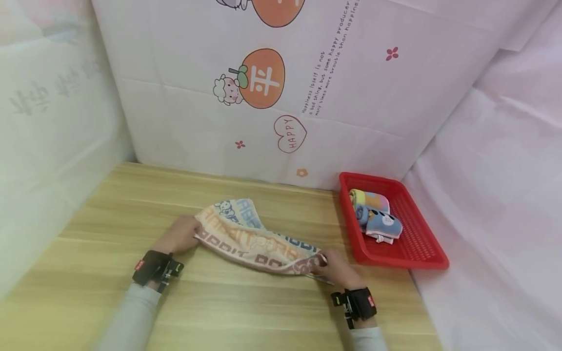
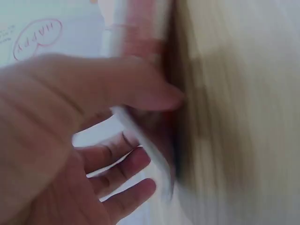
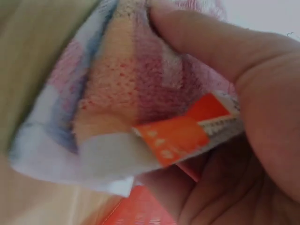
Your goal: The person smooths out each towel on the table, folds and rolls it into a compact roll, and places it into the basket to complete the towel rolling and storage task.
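Note:
A patterned towel [image 1: 263,246] with orange, blue and maroon lettering hangs in a sagging strip between the two hands, just over the table. The left hand [image 1: 182,235] pinches its left end; in the left wrist view, which is blurred, the thumb [image 2: 145,89] presses the cloth and the other fingers spread below. At the opposite end the right hand [image 1: 338,269] grips a corner between thumb and fingers. An orange tag [image 3: 176,138] sticks out of the towel's edge in the right wrist view. Part of the towel behind the strip lies folded back toward the wall.
On the right stands a red plastic basket [image 1: 426,243] holding rolled towels, one yellow and pink [image 1: 373,201], one blue [image 1: 384,224]. A wood-grain table [image 1: 246,317] lies beneath. White printed cloth [image 1: 197,122] closes off the back and both sides.

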A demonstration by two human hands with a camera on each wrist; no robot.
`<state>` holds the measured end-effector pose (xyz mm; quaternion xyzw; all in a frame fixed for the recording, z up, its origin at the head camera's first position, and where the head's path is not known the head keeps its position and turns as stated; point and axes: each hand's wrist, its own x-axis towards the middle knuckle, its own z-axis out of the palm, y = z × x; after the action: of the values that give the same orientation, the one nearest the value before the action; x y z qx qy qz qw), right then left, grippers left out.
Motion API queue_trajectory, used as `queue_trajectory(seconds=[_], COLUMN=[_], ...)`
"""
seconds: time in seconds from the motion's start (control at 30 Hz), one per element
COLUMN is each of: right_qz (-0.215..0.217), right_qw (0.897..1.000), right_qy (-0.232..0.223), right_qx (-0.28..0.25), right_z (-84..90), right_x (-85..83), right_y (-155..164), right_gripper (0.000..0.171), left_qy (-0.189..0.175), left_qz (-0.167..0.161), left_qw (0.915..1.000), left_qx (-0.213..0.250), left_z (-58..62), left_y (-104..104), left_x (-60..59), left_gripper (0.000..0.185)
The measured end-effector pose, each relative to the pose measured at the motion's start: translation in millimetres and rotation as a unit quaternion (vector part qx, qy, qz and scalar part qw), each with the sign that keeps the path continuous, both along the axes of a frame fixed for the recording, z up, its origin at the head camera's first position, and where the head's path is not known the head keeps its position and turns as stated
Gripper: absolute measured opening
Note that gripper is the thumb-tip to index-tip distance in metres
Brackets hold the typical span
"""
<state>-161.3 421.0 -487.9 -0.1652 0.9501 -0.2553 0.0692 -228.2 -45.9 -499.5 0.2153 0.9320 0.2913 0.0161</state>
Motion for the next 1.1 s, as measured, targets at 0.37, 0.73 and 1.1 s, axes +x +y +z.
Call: queue_trajectory(seconds=[0.37,0.73,1.1], right_qz=[-0.051,-0.048,-0.006], right_qw=[0.995,0.945,0.987], right_qy=[0.039,0.321,0.163], right_qx=[0.076,-0.04,-0.008], right_z=[53.5,145.7,31.5], right_x=[-79.9,-84.3,-3.3], right_y=[8,15,3], right_gripper=[0.01,0.032,0.038], left_qy=[0.025,0.288,0.123], left_qz=[0.042,0.069,-0.014], left_qw=[0.9988,0.9466,0.9913], left_qx=[0.005,0.126,0.045], left_z=[11.0,136.5,31.3], left_y=[-44,-49,-77], left_x=[-81.7,-83.9,26.2], left_gripper=[0.013,0.012,0.016])
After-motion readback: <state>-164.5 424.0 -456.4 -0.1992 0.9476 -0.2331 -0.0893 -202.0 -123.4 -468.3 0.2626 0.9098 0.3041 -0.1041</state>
